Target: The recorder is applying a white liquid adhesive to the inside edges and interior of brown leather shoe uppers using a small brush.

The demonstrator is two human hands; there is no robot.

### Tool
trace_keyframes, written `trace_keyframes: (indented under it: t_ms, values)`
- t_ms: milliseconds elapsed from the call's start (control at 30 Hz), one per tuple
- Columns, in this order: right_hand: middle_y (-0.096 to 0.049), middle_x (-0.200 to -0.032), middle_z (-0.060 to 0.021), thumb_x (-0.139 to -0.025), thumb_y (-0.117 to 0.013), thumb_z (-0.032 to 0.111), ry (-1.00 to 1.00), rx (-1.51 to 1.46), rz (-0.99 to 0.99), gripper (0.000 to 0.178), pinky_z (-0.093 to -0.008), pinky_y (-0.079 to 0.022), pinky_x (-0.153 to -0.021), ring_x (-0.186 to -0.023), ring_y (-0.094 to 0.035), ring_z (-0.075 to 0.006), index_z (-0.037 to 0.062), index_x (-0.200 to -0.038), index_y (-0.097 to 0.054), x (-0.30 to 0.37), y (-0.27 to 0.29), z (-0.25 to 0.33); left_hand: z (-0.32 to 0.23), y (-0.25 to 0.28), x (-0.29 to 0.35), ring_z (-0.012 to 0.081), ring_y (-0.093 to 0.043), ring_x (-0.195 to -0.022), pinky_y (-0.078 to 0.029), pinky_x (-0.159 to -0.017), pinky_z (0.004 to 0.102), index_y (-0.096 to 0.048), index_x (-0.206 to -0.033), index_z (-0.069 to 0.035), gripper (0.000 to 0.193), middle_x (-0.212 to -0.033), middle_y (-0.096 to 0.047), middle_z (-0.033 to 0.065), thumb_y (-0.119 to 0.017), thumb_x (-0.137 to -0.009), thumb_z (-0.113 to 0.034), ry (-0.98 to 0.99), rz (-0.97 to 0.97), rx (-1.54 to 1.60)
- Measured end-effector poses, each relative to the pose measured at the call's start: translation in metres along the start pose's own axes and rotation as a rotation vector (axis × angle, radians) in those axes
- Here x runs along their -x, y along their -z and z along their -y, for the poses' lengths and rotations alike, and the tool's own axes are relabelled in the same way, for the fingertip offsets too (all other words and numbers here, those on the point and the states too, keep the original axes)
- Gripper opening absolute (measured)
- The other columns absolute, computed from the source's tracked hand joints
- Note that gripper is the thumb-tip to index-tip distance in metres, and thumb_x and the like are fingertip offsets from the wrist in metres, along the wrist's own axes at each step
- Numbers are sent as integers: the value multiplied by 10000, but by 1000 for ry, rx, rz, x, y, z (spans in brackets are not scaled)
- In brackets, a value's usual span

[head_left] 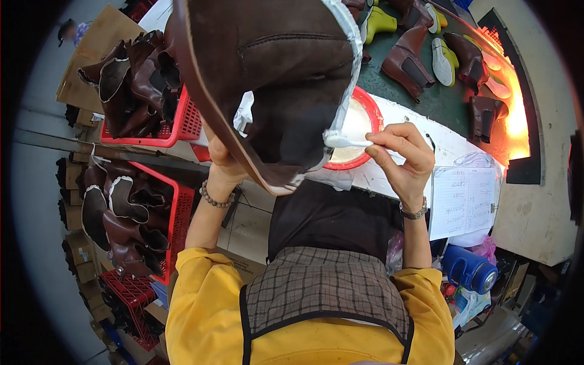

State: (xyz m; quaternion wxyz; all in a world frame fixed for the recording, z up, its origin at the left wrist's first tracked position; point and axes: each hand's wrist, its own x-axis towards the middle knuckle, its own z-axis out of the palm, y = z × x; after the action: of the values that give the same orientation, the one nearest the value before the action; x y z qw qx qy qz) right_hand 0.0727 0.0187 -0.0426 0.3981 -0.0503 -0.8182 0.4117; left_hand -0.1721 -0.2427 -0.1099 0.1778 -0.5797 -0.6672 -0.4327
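Observation:
Close in front of me, a dark brown boot upper (286, 55) hangs with its inside facing me. A whitish band of glue runs along its right edge, and a white tag shows inside. My left hand (224, 159) is closed on the upper's left side, its fingers partly hidden behind the leather. Between thumb and fingertips, my right hand (404, 152) pinches a small white brush (350, 142). The brush head touches the upper's lower right edge. Just behind it stands a red-rimmed tub (372, 108) of whitish paste, partly covered by the upper.
Red baskets (187, 118) of brown boot uppers stand at the left. On the green tabletop (389, 79) at the far right lie brown boots (410, 61) and yellow-green lasts (380, 24), beside a glowing orange heater (517, 121). A written sheet (465, 198) and blue flask (468, 269) are right.

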Motion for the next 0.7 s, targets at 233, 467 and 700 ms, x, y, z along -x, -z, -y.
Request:
trace_keyframes:
  t_ms: [233,467,700]
  values:
    - [-678,-893,-45,-768,-853,8,-45,-45,28,231,-242,-504,-656,-764,-637,-124,39,-992,-807,13,-4,12,-10,8,-30,442,-483,-1347,-302,-1195,536,-177,-1607,-192,1275,-1506,-409,252,-981,-617,-157,-191,-60,-185]
    - [-685,-832,-29,-863,-789,72,-275,-15,-12,132,-212,-383,-548,-676,-558,-50,51,-992,-805,9,0,3,-19,9,-64,498,-519,-1284,-302,-1196,560,-300,-1580,-264,1150,-1471,-456,272,-948,-636,-156,-228,-85,-210]
    - [-691,-816,-27,-864,-766,148,-11,904,312,131,-282,-483,-608,-663,-628,-171,64,-962,-791,-10,-2,-68,-25,64,-27,281,-321,-1515,-251,-1247,421,-160,-1620,18,1334,-1653,-273,169,-963,-584,-231,628,57,885]
